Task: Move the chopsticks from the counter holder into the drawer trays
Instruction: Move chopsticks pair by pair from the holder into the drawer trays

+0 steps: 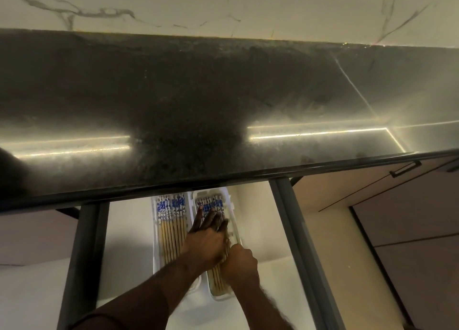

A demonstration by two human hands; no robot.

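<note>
Late stage, by the look; both drawer trays hold chopsticks: left tray (156,230) filled, right tray (233,230) being settled; left hand (207,239) flat, fingers straight, pressing chopsticks (216,277); right hand (239,262) curled around them; counter holder not in view

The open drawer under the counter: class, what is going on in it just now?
A person is settling chopsticks into two white trays in the open drawer. The left hand lies flat, fingers straight, pressing on the chopsticks in the right tray. The right hand curls round the same bundle nearer the person. The left tray already holds a neat row of chopsticks. No holder shows on the dark counter.
</note>
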